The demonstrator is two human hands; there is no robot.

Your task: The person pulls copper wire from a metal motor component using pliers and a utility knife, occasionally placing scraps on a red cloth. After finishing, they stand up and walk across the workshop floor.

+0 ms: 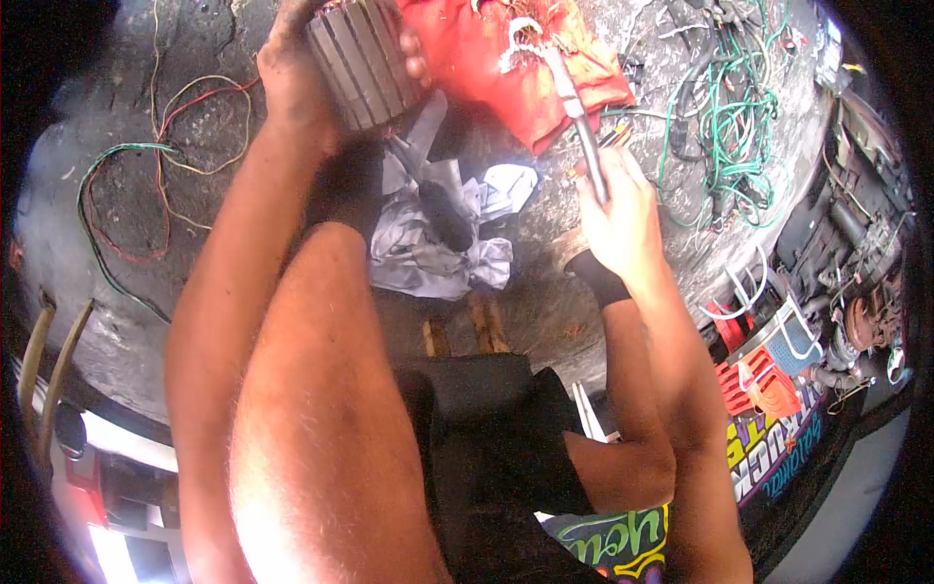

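Note:
At the top left, my left hand [288, 83] is wrapped around a slotted motor armature [358, 66], a grey cylinder with dark lengthwise grooves. Its upper end runs out of view. My right hand [623, 200] is closed on a long slim metal tool [581, 122], whose far end points up over a red cloth [448, 49]. Pale curled scraps and copper-coloured wire bits [525, 37] lie on that cloth, close to the tool's tip. Crumpled grey cloth [418, 253] lies on the ground below the armature, between my legs.
Tangled green and black wires [730, 146] lie at the right. Loose thin wires [161, 151] loop across the ground at the left. An orange-red plastic basket [759, 382] and dark metal parts [851, 229] stand at the far right. My bent legs [321, 389] flank the work area.

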